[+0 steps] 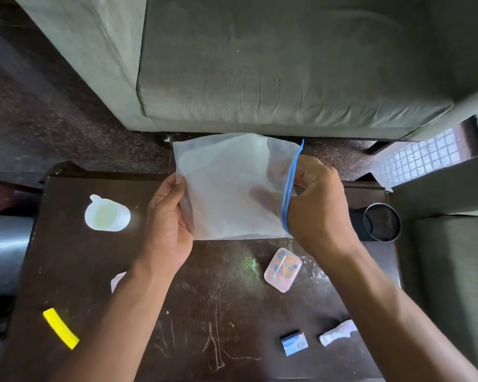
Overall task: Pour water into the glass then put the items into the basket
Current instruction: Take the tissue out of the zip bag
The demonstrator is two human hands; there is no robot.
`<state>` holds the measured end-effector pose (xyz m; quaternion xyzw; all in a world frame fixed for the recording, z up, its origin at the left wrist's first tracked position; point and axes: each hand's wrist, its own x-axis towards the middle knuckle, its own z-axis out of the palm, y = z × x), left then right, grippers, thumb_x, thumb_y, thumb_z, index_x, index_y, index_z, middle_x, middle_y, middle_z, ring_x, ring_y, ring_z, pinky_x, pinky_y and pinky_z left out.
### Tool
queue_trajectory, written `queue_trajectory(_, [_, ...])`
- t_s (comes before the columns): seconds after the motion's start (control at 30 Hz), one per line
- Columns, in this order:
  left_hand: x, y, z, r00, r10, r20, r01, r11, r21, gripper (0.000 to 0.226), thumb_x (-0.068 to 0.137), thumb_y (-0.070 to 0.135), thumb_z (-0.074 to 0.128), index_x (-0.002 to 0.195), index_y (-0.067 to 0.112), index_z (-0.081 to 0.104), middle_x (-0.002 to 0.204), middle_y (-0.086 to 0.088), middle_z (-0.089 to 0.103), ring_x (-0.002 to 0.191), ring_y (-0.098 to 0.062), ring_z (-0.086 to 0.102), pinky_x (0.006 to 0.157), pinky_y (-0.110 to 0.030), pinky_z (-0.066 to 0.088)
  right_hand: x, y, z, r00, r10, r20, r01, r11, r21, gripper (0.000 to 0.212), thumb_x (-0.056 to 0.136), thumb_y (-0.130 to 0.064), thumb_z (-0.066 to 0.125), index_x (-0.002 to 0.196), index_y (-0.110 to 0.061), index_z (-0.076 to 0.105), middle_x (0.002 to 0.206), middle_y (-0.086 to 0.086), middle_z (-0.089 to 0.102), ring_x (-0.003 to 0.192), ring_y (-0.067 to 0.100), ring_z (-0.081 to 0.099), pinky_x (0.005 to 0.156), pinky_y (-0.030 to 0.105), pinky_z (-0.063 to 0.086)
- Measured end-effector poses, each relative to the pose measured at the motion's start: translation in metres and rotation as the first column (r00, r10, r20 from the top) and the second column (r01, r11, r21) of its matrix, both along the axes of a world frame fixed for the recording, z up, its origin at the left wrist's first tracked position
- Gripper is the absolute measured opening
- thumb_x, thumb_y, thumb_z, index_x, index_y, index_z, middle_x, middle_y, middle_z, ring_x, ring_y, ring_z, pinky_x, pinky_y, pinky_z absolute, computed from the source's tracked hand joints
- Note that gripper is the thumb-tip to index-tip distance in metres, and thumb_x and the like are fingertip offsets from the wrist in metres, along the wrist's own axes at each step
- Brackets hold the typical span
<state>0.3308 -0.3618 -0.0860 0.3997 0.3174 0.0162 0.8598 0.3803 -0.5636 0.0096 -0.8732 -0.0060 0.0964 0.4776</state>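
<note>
Frosted plastic, blue-zipped: the bag [232, 188] is held over the table [193, 312], its mouth turned right. The right hand [315, 205] has fingers inside that opening, spreading it; the left hand [169, 216] pinches the closed left edge. Nearest the mouth lies the small pink box [283, 268], just below the right hand, so I'd say that goes first. The cup [106, 213] stands well left; the black mesh basket [381, 221] sits at the right edge.

Translucent cup [107, 213] upright, pale liquid inside; black mesh basket [382, 222] on side.
</note>
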Motion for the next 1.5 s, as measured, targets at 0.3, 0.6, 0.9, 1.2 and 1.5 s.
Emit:
queue_trajectory(0.3, [-0.007, 0.002, -0.004, 0.998, -0.044, 0.055, 0.045, 0.999, -0.027, 0.018, 0.101, 0.028, 0.063, 0.102, 0.030, 0.081, 0.109, 0.011, 0.083, 0.100, -0.004, 0.079, 0.082, -0.023, 0.064, 0.007, -0.005, -0.011, 0.963, 0.088, -0.257, -0.103, 0.994, -0.047, 0.032, 0.078, -0.041, 0.091, 0.104, -0.031, 0.076, 0.083, -0.009, 0.075, 0.084, 0.018, 0.075, 0.084, 0.048, 0.063])
queue_trajectory(0.6, [-0.011, 0.015, -0.015, 0.998, -0.026, 0.060, 0.025, 1.000, 0.005, 0.021, 0.099, 0.025, 0.067, 0.108, 0.031, 0.085, 0.116, 0.009, 0.084, 0.106, -0.006, 0.079, 0.088, -0.028, 0.065, 0.012, -0.020, -0.009, 0.959, -0.011, -0.284, 0.017, 1.000, 0.020, 0.032, 0.078, -0.028, 0.093, 0.083, -0.002, 0.076, 0.090, 0.030, 0.074, 0.065, 0.022, 0.067, 0.060, 0.039, 0.053])
queue_trajectory(0.9, [-0.022, 0.030, -0.027, 0.973, -0.196, 0.118, 0.206, 0.976, -0.075, 0.054, 0.101, 0.038, 0.070, 0.152, 0.021, 0.060, 0.145, -0.008, 0.072, 0.124, -0.031, 0.076, 0.089, -0.054, 0.066, 0.015, -0.049, -0.006, 0.970, -0.034, -0.239, 0.094, 0.965, 0.245, 0.009, 0.091, -0.005, 0.079, 0.091, -0.012, 0.084, 0.091, 0.018, 0.083, 0.094, 0.048, 0.077, 0.077, 0.071, 0.061])
queue_trajectory(1.2, [-0.017, 0.018, -0.027, 0.958, -0.268, 0.099, 0.271, 0.963, -0.016, 0.047, 0.096, 0.002, 0.061, 0.137, 0.022, 0.072, 0.136, -0.011, 0.077, 0.107, -0.032, 0.082, 0.081, -0.046, 0.069, 0.016, -0.085, -0.013, 0.943, 0.026, -0.332, 0.060, 0.967, 0.246, 0.016, 0.088, -0.003, 0.081, 0.088, -0.018, 0.087, 0.080, 0.002, 0.084, 0.062, 0.011, 0.076, 0.047, 0.020, 0.053])
queue_trajectory(1.5, [-0.022, 0.018, -0.039, 0.963, -0.264, 0.044, 0.263, 0.964, 0.025, 0.046, 0.108, 0.002, 0.052, 0.132, 0.031, 0.078, 0.138, -0.003, 0.077, 0.108, -0.026, 0.083, 0.081, -0.042, 0.070, 0.015, -0.166, 0.007, 0.947, -0.129, -0.295, 0.215, 0.936, 0.279, 0.025, 0.086, 0.008, 0.076, 0.088, -0.015, 0.086, 0.090, 0.010, 0.085, 0.074, 0.023, 0.082, 0.057, 0.030, 0.064])
